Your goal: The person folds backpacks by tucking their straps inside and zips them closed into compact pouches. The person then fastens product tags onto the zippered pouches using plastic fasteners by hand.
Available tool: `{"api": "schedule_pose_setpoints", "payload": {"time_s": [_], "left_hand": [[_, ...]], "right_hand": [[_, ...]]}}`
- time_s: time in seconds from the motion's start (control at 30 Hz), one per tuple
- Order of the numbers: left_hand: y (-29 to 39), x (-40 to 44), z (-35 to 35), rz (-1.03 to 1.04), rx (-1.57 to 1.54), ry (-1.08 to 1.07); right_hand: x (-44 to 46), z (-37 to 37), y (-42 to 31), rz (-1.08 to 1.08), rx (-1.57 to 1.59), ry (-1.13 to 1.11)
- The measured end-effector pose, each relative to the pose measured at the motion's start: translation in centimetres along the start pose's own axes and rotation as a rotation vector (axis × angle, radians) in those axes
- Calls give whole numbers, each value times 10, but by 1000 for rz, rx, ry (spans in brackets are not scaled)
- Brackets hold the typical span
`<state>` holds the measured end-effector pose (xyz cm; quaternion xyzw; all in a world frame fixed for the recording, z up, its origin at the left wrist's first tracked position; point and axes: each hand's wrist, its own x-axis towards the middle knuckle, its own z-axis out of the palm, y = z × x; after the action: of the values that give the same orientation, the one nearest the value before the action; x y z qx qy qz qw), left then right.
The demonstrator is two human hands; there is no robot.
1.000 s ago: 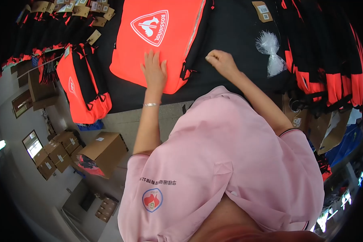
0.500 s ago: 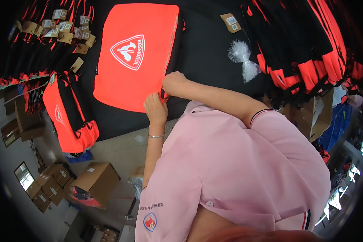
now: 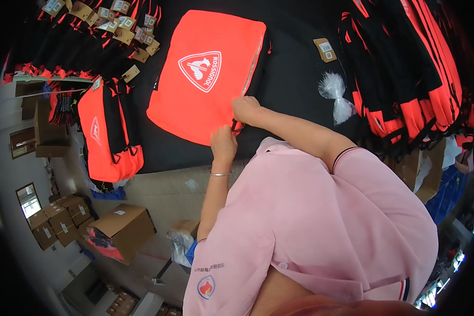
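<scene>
A bright orange-red bag [image 3: 179,108] with a white Rossignol logo lies flat on the black-covered table [image 3: 295,97]. Its long right edge shows a pale, zip-like opening. My left hand [image 3: 224,142], a silver bangle on its wrist, is closed at the bag's near right corner. Just above it, my right hand [image 3: 246,109] is a fist on the same edge. A short black strap [image 3: 235,125] shows between the two hands. What each set of fingers pinches exactly is hidden.
Tagged black and orange bags [image 3: 63,47] are stacked at left, near an upright orange bag [image 3: 102,131]. More bags [image 3: 405,79] are piled at right. A bundle of clear plastic fasteners [image 3: 336,97] and a brown tag [image 3: 325,50] lie between. Cartons [image 3: 124,226] stand on the floor.
The whole view has shifted, so bag, table and hands appear further right. Both hands stay closed at the same corner, the left one now a tighter fist.
</scene>
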<state>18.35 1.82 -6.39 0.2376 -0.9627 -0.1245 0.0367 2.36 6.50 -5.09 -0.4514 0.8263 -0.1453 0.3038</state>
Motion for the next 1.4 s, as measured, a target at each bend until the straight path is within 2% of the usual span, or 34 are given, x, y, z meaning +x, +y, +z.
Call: {"api": "schedule_pose_setpoints", "payload": {"time_s": [0.07,0.17,0.2,0.3,0.37,0.47,0.53,0.6,0.63,0.67,0.73,0.83,0.87,0.9,0.93,0.97,1.0,1.07,1.2,1.27,1.33,1.4], "left_hand": [[4,-5,-4,40,-51,90],[13,-13,-11,69,-96,74],[17,-19,-10,43,-96,74],[23,-23,0,165,-95,82],[20,-26,2,167,-119,81],[12,-32,4,149,-191,43],[9,-30,3,219,-201,68],[6,-33,-3,215,-196,37],[5,-36,-6,195,-183,5],[0,-40,-8,198,-183,5],[-10,-48,-12,216,-191,28],[-32,-63,-27,209,-158,83],[-45,-69,-33,200,-148,86],[-57,-76,-42,169,-129,106],[-71,-82,-53,133,-110,102],[-87,-90,-59,106,-96,101],[-98,-93,-62,118,-105,101],[-108,-96,-61,83,-68,3],[-91,-82,-49,49,-51,-98],[-81,-80,-54,-122,-26,-221],[-65,-76,-70,-173,-17,-251],[-43,-68,-83,-229,-11,-283]], "right_hand": [[-5,0,2,-5,-26,-62],[-33,-26,0,-7,54,27],[-28,-18,2,48,-14,-17],[-18,15,22,-11,-64,5],[-18,28,23,81,10,61],[-22,22,15,85,7,-27],[-33,12,9,55,6,-15],[-39,13,11,-217,-216,-28],[-43,15,14,-297,-248,36],[-45,17,16,-261,-253,39],[-47,16,13,-425,-179,102],[-43,0,7,-427,-203,90],[-37,-10,15,-416,-212,150],[-31,-37,23,-349,-307,136],[-24,-59,39,-212,-395,214],[-13,-79,69,-162,-409,244],[-16,-101,80,-98,-324,390],[-10,-89,104,-149,-328,411],[-7,-76,127,-10,-89,451],[-25,-83,149,180,-29,691],[-39,-88,199,349,-29,828],[-49,-90,241,622,-118,815]]}}
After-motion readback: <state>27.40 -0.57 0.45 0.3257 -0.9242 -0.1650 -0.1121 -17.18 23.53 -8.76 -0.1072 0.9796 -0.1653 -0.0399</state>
